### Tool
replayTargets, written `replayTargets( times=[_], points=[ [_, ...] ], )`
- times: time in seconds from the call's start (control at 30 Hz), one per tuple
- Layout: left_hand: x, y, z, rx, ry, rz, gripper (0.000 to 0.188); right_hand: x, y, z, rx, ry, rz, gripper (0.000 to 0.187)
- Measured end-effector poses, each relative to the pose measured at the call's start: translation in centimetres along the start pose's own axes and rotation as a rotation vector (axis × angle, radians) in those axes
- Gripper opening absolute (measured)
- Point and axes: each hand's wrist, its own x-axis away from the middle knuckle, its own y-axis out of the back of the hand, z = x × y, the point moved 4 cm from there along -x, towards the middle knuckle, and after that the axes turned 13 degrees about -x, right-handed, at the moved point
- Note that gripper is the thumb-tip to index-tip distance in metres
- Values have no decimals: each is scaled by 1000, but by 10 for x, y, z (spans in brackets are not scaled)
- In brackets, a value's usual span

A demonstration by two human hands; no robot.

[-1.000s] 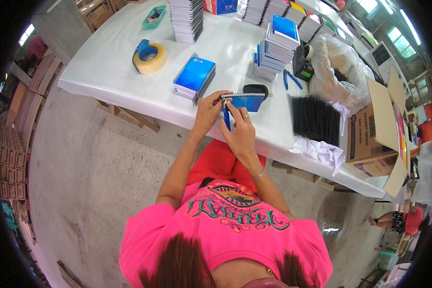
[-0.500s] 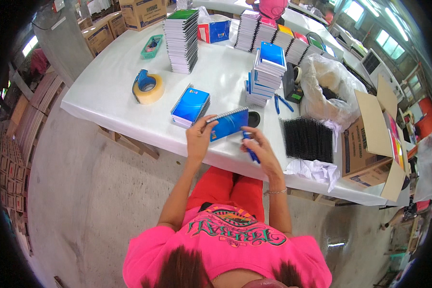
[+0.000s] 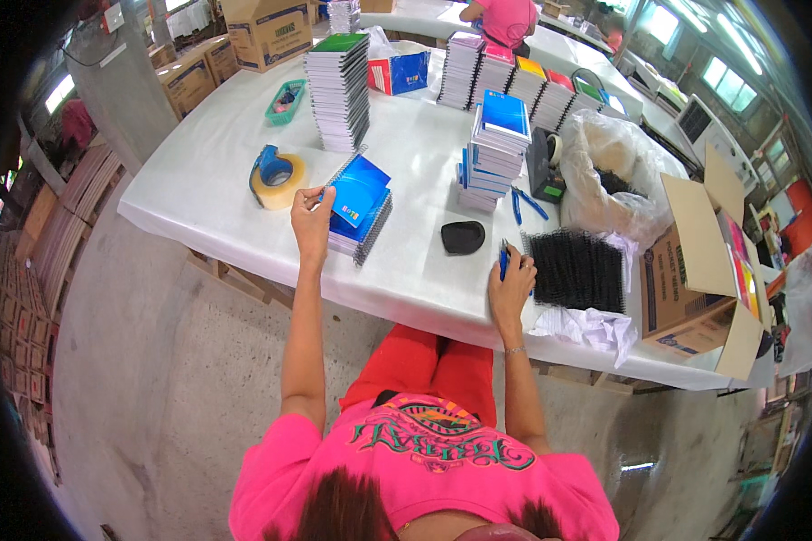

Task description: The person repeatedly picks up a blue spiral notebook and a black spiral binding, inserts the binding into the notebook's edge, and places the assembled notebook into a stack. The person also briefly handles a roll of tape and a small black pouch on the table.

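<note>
My left hand (image 3: pixel 312 209) pinches a spiral-bound blue notebook (image 3: pixel 361 185) by its edge. It is tilted over a short stack of blue notebooks (image 3: pixel 368 233), partly covering the top one. At the table's front right, my right hand (image 3: pixel 512 281) is closed around blue-handled pliers (image 3: pixel 503 262), most of which its fingers hide. Right beside those fingers lies a pile of black binding coils (image 3: pixel 576 272); whether a fingertip touches a coil I cannot tell. Between my hands sits a small black dish (image 3: pixel 463 238).
Beyond stand a tall notebook stack (image 3: pixel 338 95), a blue-covered stack (image 3: pixel 498 153) and more coloured stacks (image 3: pixel 460 68). A tape dispenser (image 3: pixel 278 177) is left; a second pair of pliers (image 3: pixel 528 206), a plastic bag (image 3: pixel 613 180) and an open carton (image 3: pixel 686 279) are right. Another person (image 3: pixel 507 22) is behind.
My left hand has carried the blue notebook leftward from between my hands to over the short stack. My right hand, with the pliers, has moved away from the notebook, rightward to the coils.
</note>
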Motion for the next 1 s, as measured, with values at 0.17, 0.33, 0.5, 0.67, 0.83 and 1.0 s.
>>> replayTargets(
  times=[0.17,0.33,0.5,0.67,0.83,1.0],
  points=[
    [1,6,17,-149,-52,-71,31,0,3,0,19,17,-13,45],
    [6,17,21,-394,-109,-178,35,2,5,3,25,24,-20,45],
    [6,23,31,-406,-9,-134,41,1,5,5,36,9,-4,45],
    [6,26,45,-244,81,-48,40,2,6,8,23,38,-17,45],
    [8,28,56,-194,99,-20,38,2,5,6,21,16,0,45],
    [12,27,52,-309,75,-8,39,2,6,4,13,-9,15,45]
  ],
)
